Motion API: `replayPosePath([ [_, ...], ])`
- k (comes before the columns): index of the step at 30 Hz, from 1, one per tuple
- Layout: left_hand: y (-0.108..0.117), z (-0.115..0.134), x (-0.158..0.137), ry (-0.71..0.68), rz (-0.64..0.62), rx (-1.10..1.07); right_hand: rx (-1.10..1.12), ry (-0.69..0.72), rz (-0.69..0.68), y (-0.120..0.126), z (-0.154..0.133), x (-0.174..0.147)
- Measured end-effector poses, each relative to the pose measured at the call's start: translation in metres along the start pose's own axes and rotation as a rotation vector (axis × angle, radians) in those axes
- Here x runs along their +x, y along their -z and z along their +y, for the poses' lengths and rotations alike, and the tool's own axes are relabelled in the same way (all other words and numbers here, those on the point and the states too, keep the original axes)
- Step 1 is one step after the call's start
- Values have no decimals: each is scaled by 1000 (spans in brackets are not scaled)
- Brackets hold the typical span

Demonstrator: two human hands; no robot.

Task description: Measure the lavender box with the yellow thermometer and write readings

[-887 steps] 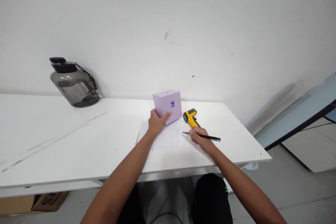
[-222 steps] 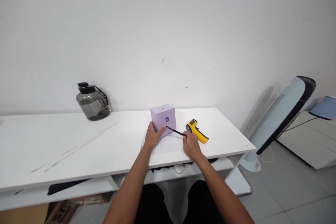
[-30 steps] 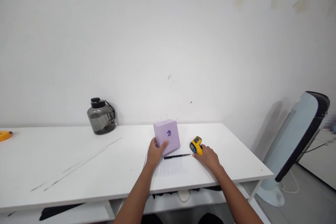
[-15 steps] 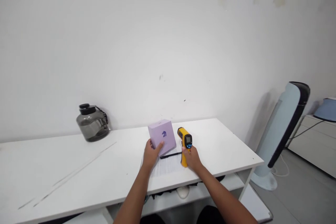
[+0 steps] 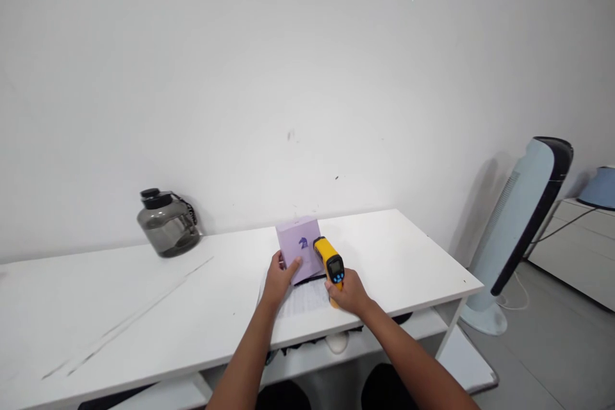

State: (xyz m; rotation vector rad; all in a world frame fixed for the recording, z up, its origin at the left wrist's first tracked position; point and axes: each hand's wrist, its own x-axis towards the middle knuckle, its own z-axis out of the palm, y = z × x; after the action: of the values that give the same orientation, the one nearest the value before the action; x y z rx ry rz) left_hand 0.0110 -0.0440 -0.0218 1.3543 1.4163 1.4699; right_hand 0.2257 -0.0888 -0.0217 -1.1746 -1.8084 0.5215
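Observation:
My left hand [image 5: 281, 277] grips a light purple box [image 5: 298, 246] by its lower left side, thumb across the front. A dark horse-head mark shows on that front face. In my right hand [image 5: 350, 291] is a yellow and black infrared thermometer [image 5: 328, 257], held by its handle, its small screen and blue buttons facing me. The thermometer's nose points at the box's right side, very near it; whether they touch I cannot tell. Below the box, a black pen [image 5: 311, 279] lies on a printed paper sheet [image 5: 305, 301], partly hidden by the box and hand.
A dark translucent jug [image 5: 169, 227] with a black lid stands on the white desk [image 5: 144, 288] at the left, against the wall. Right of the desk, a tower fan [image 5: 516, 224] stands on the floor. A mouse-shaped white object [image 5: 337, 342] sits on the shelf below.
My right hand has swung the thermometer leftward and tilted it toward the box. The box has shifted slightly to the right in view, still in my left hand.

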Motion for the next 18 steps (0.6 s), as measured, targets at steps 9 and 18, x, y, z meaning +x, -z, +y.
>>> replayPosePath([
  [9, 0, 0, -3, -61, 5, 106, 62, 43, -72, 5, -6, -1],
  [18, 0, -1, -5, -59, -3, 70, 90, -10, -70, 2, -6, 2],
])
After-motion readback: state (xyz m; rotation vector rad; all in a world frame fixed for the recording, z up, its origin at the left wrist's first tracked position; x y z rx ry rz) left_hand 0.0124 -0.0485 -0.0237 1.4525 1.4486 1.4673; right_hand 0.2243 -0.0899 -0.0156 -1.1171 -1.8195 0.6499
